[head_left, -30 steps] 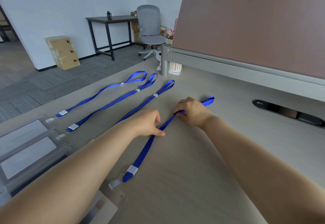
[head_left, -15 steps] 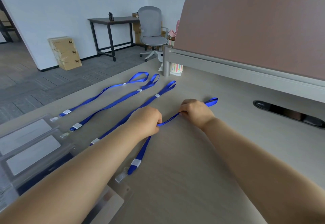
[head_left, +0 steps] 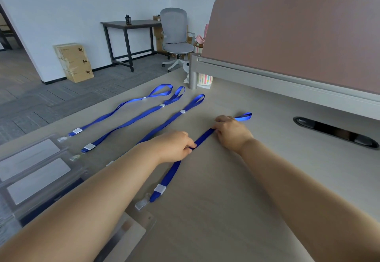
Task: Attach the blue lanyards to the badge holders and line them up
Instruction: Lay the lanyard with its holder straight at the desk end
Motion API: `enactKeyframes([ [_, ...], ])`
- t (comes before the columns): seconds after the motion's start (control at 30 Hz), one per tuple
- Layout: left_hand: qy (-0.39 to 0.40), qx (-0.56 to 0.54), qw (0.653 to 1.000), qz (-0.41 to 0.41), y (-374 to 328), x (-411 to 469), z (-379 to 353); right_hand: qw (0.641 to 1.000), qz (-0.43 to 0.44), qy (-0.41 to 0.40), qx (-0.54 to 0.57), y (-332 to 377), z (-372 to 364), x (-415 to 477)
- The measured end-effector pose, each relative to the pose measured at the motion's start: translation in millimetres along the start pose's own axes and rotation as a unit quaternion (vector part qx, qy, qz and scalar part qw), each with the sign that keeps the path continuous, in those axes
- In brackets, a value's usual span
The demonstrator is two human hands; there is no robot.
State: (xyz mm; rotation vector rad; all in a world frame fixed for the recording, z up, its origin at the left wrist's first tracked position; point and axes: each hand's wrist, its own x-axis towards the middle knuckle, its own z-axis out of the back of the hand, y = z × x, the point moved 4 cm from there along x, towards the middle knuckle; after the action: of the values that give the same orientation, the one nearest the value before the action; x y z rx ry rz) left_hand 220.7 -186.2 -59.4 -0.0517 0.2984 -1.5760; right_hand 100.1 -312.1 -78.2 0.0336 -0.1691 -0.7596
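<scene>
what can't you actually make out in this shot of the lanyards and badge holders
All in the head view:
- Third lanyard: its clip end is hidden behind the left forearm.
- Fourth lanyard: parts are covered by the left hand and right hand, so the grip cannot be seen.
- Nearest badge holder: blurred and partly under the forearm; whether the clip is attached is unclear.
- Left badge holders: cut by the frame edge.
</scene>
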Motion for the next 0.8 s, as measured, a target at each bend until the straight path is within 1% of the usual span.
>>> enactKeyframes([
  [0.1,0.007,-0.030,1.000,-0.002,1,3,1,0.999,-0.019,0.021,0.016,-2,-2,0],
  [0.2,-0.018,-0.054,0.998,-0.004,2,7,0,1.000,-0.020,0.002,0.020,-5,2,-2],
  [0.37,-0.020,0.008,1.000,-0.017,-7,22,-5,0.999,-0.032,-0.002,0.015,-13,5,-4],
  [0.5,-0.018,-0.028,0.999,-0.011,-10,30,-5,0.999,-0.039,-0.013,-0.006,-23,7,-6],
  [0.57,-0.032,-0.023,0.999,-0.016,-13,33,-2,0.999,-0.048,-0.006,-0.005,-26,6,-7],
  [0.7,-0.053,0.004,0.998,-0.037,-17,42,4,0.998,-0.061,-0.017,0.006,-29,4,-9],
  [0.8,-0.052,-0.002,0.997,-0.051,-19,45,5,0.996,-0.084,0.006,0.021,-32,3,-7],
])
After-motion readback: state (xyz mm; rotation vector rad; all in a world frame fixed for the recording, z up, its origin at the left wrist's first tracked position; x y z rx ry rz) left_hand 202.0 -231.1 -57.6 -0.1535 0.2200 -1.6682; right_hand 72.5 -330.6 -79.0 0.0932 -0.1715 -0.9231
